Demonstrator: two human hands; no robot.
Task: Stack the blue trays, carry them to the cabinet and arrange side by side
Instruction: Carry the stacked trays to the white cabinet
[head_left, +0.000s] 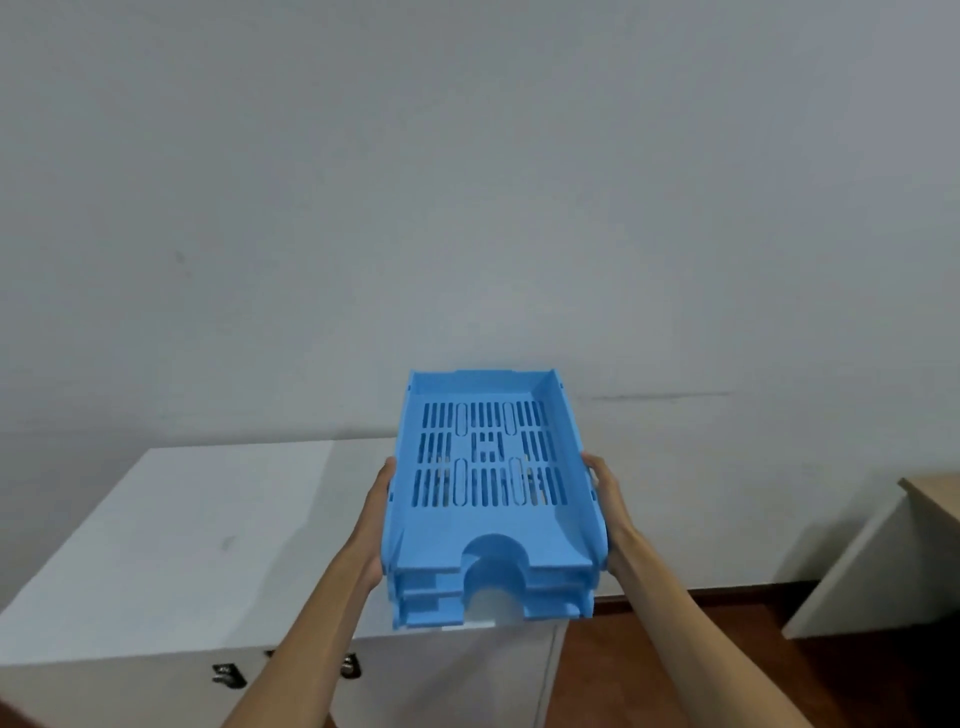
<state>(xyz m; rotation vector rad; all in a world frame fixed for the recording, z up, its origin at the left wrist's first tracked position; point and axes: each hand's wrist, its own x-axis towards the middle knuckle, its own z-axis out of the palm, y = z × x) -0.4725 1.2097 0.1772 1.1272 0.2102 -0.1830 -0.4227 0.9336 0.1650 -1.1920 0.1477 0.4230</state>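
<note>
A stack of three light blue slotted trays (488, 525) is held in the air in front of me, above the right part of the white cabinet top (197, 535). My left hand (376, 514) grips the stack's left side. My right hand (610, 499) grips its right side. The trays are nested one on another, with their arched front notches facing me. The fingers under the stack are hidden.
The cabinet has dark door handles (228, 675) on its front below me. A grey wall (467, 208) rises right behind it. A wooden-topped desk (930, 499) stands at the right, with brown floor (675, 665) between it and the cabinet.
</note>
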